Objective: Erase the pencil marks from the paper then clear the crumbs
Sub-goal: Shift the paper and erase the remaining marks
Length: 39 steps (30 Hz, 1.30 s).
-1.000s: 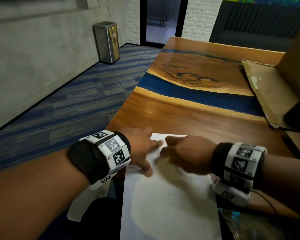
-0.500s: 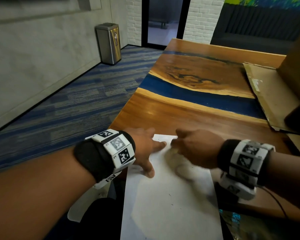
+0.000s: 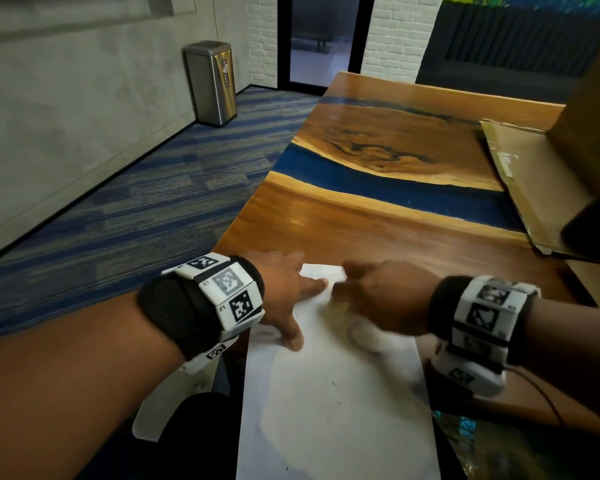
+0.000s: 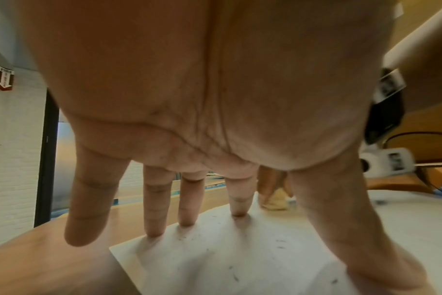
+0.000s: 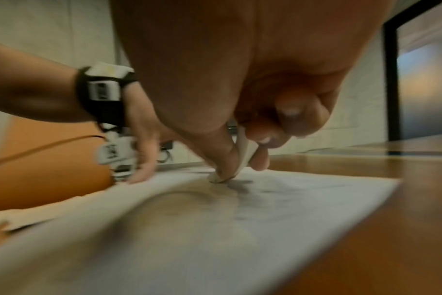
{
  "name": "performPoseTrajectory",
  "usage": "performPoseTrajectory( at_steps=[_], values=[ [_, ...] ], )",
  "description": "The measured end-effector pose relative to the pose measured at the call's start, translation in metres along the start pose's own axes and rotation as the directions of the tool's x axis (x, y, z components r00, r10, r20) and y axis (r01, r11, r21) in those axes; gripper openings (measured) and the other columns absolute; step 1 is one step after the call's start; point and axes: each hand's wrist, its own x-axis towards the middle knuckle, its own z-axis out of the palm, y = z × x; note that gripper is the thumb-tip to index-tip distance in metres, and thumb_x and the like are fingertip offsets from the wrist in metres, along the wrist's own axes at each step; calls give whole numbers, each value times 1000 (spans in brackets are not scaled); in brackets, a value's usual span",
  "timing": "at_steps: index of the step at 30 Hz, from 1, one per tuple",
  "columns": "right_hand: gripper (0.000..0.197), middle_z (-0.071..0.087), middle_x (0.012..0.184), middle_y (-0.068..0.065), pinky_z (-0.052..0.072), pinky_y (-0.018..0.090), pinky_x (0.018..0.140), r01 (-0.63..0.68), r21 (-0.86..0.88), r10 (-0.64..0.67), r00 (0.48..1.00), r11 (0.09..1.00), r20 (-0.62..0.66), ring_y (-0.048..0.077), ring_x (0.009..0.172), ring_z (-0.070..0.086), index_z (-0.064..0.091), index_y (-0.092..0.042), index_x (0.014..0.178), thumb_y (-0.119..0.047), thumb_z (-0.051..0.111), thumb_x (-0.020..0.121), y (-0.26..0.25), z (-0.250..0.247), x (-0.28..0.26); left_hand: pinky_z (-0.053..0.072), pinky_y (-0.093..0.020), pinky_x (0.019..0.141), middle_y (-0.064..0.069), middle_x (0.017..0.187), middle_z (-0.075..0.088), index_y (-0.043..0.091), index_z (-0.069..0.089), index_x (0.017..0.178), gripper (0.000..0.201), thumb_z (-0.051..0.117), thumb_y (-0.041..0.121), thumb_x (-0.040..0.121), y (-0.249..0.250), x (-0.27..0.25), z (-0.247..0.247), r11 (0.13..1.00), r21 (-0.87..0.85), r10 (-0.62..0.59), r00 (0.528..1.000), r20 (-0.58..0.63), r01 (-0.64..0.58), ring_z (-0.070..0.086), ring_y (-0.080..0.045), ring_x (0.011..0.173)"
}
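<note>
The right hand pinches a small white block eraser between thumb and fingertips, its lower end pressed onto the white sheet of paper near the far edge, likely so the rubbing force lands on the faint pencil marks there. Just beside it, the left hand lies spread with straight fingers planted on the sheet, apparently pinning it against the stroke. Dark eraser crumbs speckle the paper, which rests on the glossy wooden table with a blue resin band.
</note>
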Motion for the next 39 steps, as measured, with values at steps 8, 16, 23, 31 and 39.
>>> performPoseTrajectory(
  at_steps=[8, 16, 23, 31, 39],
  values=[
    [26, 42, 106, -5, 55, 40, 73, 89, 87, -91, 996, 992, 15, 22, 83, 57, 54, -32, 126, -34, 47, 101, -14, 6, -9, 51, -46, 90, -1, 137, 34, 52, 12, 155, 110, 75, 73, 68, -1, 1, -1, 1000, -4, -8, 1000, 19, 8, 42, -27, 122],
    [27, 48, 112, -4, 47, 28, 74, -178, 170, 182, 983, 969, -10, 16, 87, 53, 51, -31, 127, -34, 52, 100, 29, 14, 2, 46, -51, 105, -2, 160, 19, 45, 15, 158, 113, 64, 88, 66, 9, -1, 5, 990, -125, -61, 998, 13, 62, 34, -32, 142],
    [25, 53, 113, -3, 52, 35, 83, 100, 288, -117, 992, 952, 42, 17, 95, 57, 53, -28, 125, -30, 50, 101, -10, 12, -11, 43, -50, 101, -5, 157, 26, 38, 21, 153, 114, 63, 92, 61, 17, 3, 17, 995, -97, -32, 996, -89, 24, 35, -39, 140],
    [29, 52, 118, -5, 52, 30, 83, 14, 234, -12, 1000, 972, -12, 16, 98, 59, 52, -29, 130, -27, 52, 101, -2, 12, -3, 43, -55, 106, 0, 160, 19, 50, 6, 155, 119, 59, 96, 60, 16, 4, 16, 996, -90, -30, 998, -61, 24, 28, -40, 144],
    [29, 56, 121, -2, 53, 31, 84, -102, 227, 114, 993, 968, -40, 16, 96, 58, 51, -26, 130, -26, 50, 102, 15, 14, -2, 41, -59, 109, -4, 165, 10, 51, -2, 157, 121, 59, 95, 62, 18, 5, 17, 995, -81, -56, 998, -40, 53, 19, -42, 149]
  ],
)
